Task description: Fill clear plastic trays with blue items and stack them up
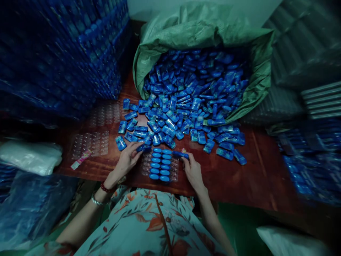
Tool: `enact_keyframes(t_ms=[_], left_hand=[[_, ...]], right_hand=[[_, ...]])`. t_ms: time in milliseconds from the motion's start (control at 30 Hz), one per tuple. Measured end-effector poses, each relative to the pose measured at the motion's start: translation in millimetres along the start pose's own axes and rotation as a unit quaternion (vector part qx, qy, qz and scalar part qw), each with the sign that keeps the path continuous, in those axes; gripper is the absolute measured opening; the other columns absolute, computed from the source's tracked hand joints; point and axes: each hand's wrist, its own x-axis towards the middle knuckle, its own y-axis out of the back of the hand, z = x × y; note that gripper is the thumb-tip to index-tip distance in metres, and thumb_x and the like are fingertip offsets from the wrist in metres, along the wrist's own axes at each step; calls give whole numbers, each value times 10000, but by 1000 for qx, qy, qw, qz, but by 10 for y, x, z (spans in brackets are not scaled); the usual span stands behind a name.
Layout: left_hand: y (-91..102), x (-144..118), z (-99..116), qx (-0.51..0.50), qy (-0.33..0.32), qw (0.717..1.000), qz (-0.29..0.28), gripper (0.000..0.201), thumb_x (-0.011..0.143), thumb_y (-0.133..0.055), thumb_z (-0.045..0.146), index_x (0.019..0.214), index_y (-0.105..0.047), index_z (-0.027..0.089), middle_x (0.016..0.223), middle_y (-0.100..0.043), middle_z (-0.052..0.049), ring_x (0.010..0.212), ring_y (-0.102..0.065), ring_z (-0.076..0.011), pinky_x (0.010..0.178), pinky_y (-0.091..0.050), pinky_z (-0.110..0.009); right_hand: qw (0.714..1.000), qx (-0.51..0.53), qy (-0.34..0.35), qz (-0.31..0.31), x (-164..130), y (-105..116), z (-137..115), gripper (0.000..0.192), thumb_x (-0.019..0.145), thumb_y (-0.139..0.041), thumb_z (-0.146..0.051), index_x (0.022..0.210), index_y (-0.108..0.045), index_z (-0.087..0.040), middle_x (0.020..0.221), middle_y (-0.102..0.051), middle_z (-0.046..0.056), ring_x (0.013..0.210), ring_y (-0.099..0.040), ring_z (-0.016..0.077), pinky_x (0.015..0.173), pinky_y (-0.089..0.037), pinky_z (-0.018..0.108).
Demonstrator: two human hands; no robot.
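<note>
A clear plastic tray (pixel 174 174) lies on the table in front of me. Its two middle columns hold several small blue cases (pixel 160 165) standing on edge, while the outer pockets show bare plastic. My left hand (pixel 128 158) pinches a blue case (pixel 144 148) just above the tray's far left corner. At the far right corner, my right hand (pixel 192 170) has its fingers closed on another blue case (pixel 180 154). Past both hands, a loose pile of the same wrapped cases (pixel 170 122) spreads over the table.
A big green sack (pixel 239 37) full of blue cases opens toward me. Stacked filled trays (pixel 87 42) rise at the left, near clear trays (pixel 92 142) and a pink-white wrapper (pixel 81 159). More stacks (pixel 317 156) stand at the right. The reddish wooden table (pixel 213 181) ends close to my body.
</note>
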Motion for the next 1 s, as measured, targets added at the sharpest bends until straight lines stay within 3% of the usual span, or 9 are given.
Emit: enact_keyframes(t_ms=[133,333,533,767,867,1000], left_hand=[[6,-6,-79,40,-35,998,-33,388,895,-429,139,1277,-482,184,1137,-613,-101,1035,-590,-205,894,-501,-371],[77,74,4,134,-111,976,-131,427,883,-385,53,1286,-454,173,1157,-571,-116,1061,-545,-208,889,-505,-381],[132,179,193,200,-189,940,-200,360,905,-361,70,1240,-464,150,1111,-578,-114,1025,-546,-216,872,-501,-397],[96,199,295,287,-184,896,-286,244,883,-382,54,1061,-540,105,1003,-603,-127,937,-559,-229,834,-487,-376],[14,178,261,292,-179,895,-287,268,877,-373,44,1089,-527,101,1006,-609,-139,951,-565,-235,847,-479,-382],[6,142,190,240,-164,921,-258,441,870,-371,32,1299,-382,132,1164,-566,-144,1088,-528,-235,913,-449,-390]], right_hand=[[968,-240,58,-38,31,77,-138,332,958,-373,-306,1228,-484,-148,898,-678,105,798,-643,209,612,-416,257],[897,-403,138,-117,133,289,-507,257,964,-345,-255,1095,-538,-148,934,-665,142,868,-626,237,675,-415,294],[865,-447,160,-159,236,369,-638,240,958,-328,-197,1076,-530,-146,971,-662,144,883,-630,242,699,-404,314],[847,-472,184,-162,245,340,-760,221,910,-373,-101,1058,-534,-132,976,-668,162,923,-624,241,746,-397,330],[842,-472,193,-175,220,279,-854,231,909,-351,-79,1033,-544,-108,903,-677,170,876,-635,230,758,-399,332],[841,-482,186,-161,163,249,-873,276,918,-301,-69,1050,-543,-91,899,-679,185,876,-642,229,791,-395,338]])
